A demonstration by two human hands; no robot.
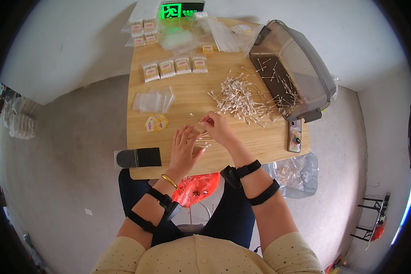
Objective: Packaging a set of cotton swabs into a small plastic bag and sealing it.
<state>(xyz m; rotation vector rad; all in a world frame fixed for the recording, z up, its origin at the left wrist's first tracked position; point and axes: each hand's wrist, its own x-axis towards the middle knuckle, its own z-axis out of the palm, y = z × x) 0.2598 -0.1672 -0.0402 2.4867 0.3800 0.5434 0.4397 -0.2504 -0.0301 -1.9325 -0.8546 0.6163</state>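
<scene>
Two bare hands work at a small group of cotton swabs (203, 144) on the near part of the counter (267, 139). The left hand (184, 146) lies low over the group, fingers slightly spread; whether its grip bears on the sticks or merely covers them cannot be told. The right hand (218, 129) draws thumb and forefinger together just beside it — whether a swab lies between them is too small to tell. Principal risks: a sideways sweep of the left palm could roll the slender sticks apart; too hard a pinch could bend one. The loose heap (241, 98) lies just beyond the right hand, so a careless reach could drag stray swabs into the group. Yellow cards (156, 122) and clear bags (153, 101), to the left, appear light — a brushing wrist could scatter them.
</scene>
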